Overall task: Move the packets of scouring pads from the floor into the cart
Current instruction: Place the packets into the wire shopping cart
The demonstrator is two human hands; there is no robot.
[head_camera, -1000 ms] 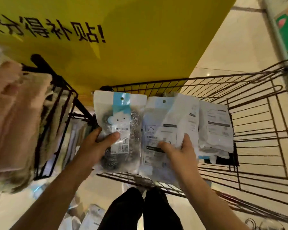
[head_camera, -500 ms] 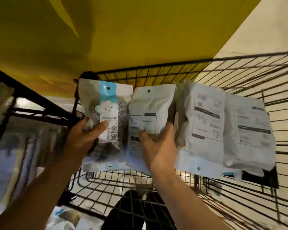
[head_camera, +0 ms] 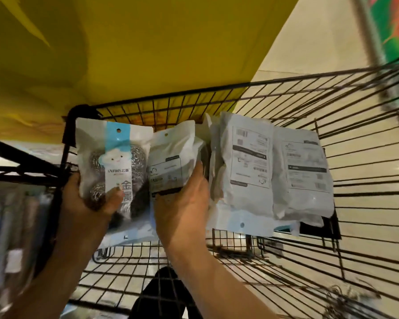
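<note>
Gripping one scouring-pad packet (head_camera: 115, 166) at frame centre-left in the left hand (head_camera: 88, 203), the right hand (head_camera: 182, 203) is pinching another packet (head_camera: 171, 162), both upright beside the stacked packets (head_camera: 263, 171) inside the wire cart (head_camera: 332, 93), for tidy rows.

Packets (head_camera: 272, 171) in cart (head_camera: 366, 203), right of hand-held packet (head_camera: 115, 166)

A large yellow banner (head_camera: 148, 42) fills the upper left and centre of the frame. A green and orange poster (head_camera: 394, 24) stands at the upper right. A blurred black rack (head_camera: 14, 171) of goods runs along the left edge.
</note>
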